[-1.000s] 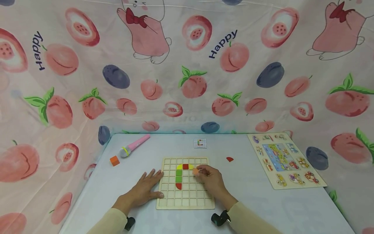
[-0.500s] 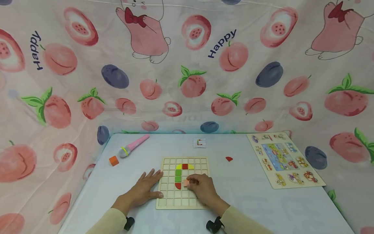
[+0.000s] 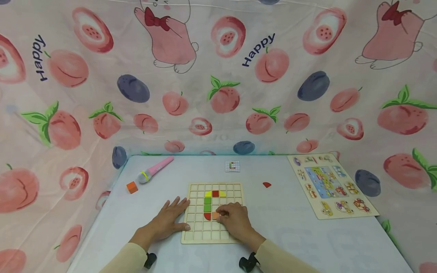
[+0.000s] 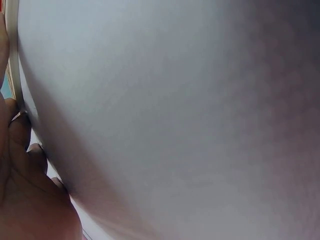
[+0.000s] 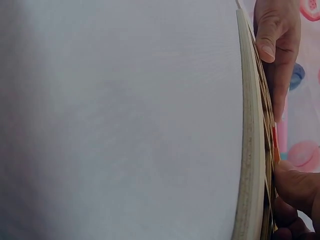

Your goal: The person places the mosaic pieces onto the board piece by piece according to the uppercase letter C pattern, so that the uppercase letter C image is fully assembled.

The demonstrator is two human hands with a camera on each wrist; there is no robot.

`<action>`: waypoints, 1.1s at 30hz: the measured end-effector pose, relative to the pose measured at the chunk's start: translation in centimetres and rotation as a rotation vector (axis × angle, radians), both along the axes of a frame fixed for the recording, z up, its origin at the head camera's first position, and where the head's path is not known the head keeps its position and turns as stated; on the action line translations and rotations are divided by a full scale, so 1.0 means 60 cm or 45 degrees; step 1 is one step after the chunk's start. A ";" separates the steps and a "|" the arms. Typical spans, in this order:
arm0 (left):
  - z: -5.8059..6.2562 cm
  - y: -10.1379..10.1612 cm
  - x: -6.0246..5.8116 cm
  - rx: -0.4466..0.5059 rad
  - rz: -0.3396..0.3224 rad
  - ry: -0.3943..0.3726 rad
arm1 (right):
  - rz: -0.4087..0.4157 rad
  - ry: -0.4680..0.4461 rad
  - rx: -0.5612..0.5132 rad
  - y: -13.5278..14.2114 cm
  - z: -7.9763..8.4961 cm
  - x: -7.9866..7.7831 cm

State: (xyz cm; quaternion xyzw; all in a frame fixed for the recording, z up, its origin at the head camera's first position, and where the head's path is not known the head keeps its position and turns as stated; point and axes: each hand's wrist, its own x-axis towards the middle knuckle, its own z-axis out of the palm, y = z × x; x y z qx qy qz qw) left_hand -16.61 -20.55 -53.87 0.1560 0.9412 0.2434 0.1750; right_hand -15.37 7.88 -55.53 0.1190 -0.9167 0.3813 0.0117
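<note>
A wooden grid board (image 3: 198,237) lies on the white table. Along one column and the row at its top sit two green square tiles (image 3: 207,204), two yellow corner tiles (image 3: 222,194), a red square tile (image 3: 215,193) and a red rounded tile (image 3: 207,216). My right hand (image 3: 236,220) pinches an orange square tile (image 3: 215,215) just right of the red rounded tile; whether it sits flat in its cell I cannot tell. With fingers spread, my left hand (image 3: 166,219) rests at the board's left edge. The wrist views show mostly table surface, with the board's edge (image 5: 248,150) in the right one.
A small pattern card (image 3: 232,166) lies behind the board, and a red fan-shaped piece (image 3: 267,185) to its right. At the back left are a pink toy microphone (image 3: 157,169) and an orange cube (image 3: 132,187). A picture puzzle board (image 3: 321,204) occupies the right side.
My right hand has carried the orange tile from the board's upper right down and left, and lowered it beside the red rounded tile. My left hand has stayed put.
</note>
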 end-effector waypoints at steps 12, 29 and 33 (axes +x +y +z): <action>-0.001 0.000 -0.001 -0.003 -0.002 0.003 | 0.023 0.009 0.018 0.002 -0.003 -0.001; -0.004 -0.004 -0.002 0.012 -0.007 -0.019 | -0.108 -0.147 -0.259 0.022 0.019 -0.012; -0.005 -0.004 -0.002 0.017 -0.005 -0.027 | -0.205 -0.176 -0.299 0.046 0.026 -0.031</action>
